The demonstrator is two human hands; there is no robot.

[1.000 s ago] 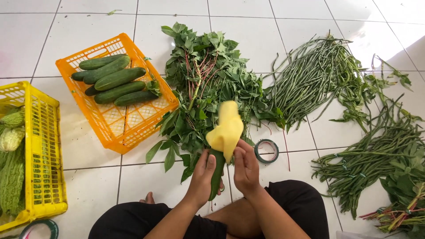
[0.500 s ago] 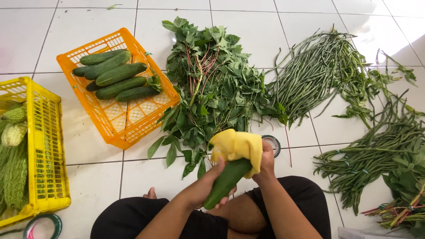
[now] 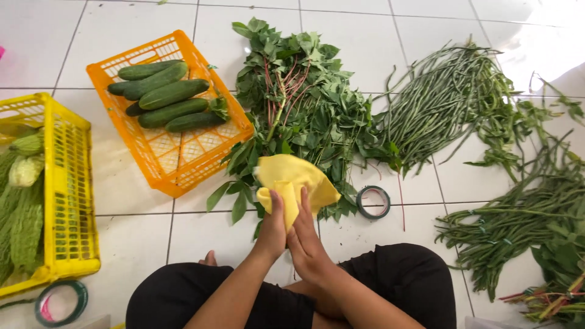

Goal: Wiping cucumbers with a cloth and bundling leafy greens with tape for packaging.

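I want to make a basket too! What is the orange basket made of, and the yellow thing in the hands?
The orange basket looks like hard plastic: a smooth, slightly shiny grid of moulded holes. The yellow thing looks like soft cloth: matte, crumpled into folds around the left hand and right hand. What it wraps is hidden.

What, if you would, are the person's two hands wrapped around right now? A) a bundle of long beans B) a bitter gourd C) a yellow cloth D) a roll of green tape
C: both the left hand and the right hand press together on the yellow cloth, while the tape roll lies apart on the tiled floor.
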